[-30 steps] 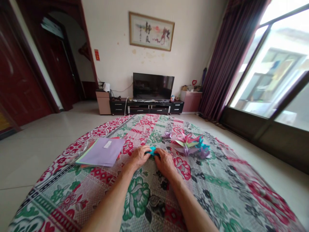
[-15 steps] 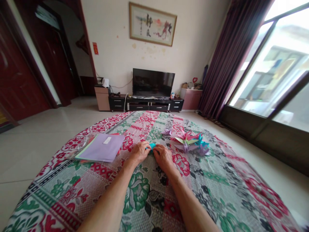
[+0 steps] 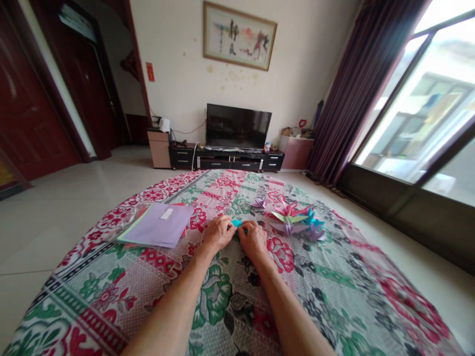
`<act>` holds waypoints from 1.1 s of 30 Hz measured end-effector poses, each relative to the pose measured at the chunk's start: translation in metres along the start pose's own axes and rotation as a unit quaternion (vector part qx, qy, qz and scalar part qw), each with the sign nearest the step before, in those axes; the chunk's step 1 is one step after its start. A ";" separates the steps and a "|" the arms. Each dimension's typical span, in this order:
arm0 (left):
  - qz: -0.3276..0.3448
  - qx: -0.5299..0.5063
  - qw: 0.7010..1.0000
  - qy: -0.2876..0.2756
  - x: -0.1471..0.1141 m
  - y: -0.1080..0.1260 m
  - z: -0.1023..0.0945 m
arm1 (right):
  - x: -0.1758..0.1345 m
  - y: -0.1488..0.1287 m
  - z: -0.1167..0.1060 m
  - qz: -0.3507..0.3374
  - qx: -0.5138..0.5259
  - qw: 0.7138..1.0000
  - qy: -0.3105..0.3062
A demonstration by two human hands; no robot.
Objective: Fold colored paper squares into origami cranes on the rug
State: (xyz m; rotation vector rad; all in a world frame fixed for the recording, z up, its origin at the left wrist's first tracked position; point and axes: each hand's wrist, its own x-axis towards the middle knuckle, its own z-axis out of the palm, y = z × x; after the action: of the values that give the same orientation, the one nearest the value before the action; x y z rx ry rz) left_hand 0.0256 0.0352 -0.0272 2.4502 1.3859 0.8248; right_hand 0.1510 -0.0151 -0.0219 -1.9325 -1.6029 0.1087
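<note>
A small piece of folded blue paper [image 3: 236,223] is held between my two hands over the middle of the table. My left hand [image 3: 220,231] pinches its left side with closed fingers. On the other side my right hand [image 3: 253,238] grips it, fingers curled around the edge. Most of the paper is hidden behind the fingers. To the right of my hands lies a cluster of folded paper cranes in pink, green, blue and purple [image 3: 291,220]. One purple paper crane [image 3: 259,203] sits apart, farther back.
A stack of coloured paper sheets, purple on top [image 3: 158,230], lies to the left beside clear plastic wrapping [image 3: 124,222]. A flowered tablecloth [image 3: 156,306] covers the round table. Beyond it, a television [image 3: 237,127] stands on a low black cabinet [image 3: 215,163].
Both hands stay on the blue paper with only slight finger movement. The whole view has shifted a little, moving the scene slightly to the right.
</note>
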 end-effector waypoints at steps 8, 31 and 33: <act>-0.046 0.024 0.999 0.003 0.005 0.004 0.003 | 0.002 0.006 0.004 -0.017 0.013 1.000 0.022; -0.077 0.027 0.997 -0.010 0.011 0.002 0.004 | 0.003 0.004 -0.001 0.021 -0.016 1.000 0.010; -0.072 0.030 0.997 -0.018 0.012 0.002 0.003 | 0.003 0.003 -0.002 0.024 -0.021 0.999 0.005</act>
State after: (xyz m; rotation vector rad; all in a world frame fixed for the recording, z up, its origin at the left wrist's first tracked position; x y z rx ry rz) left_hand 0.0333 0.0443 -0.0246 2.3614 1.5749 0.7128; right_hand 0.1549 -0.0136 -0.0211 -2.0011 -1.5640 0.0848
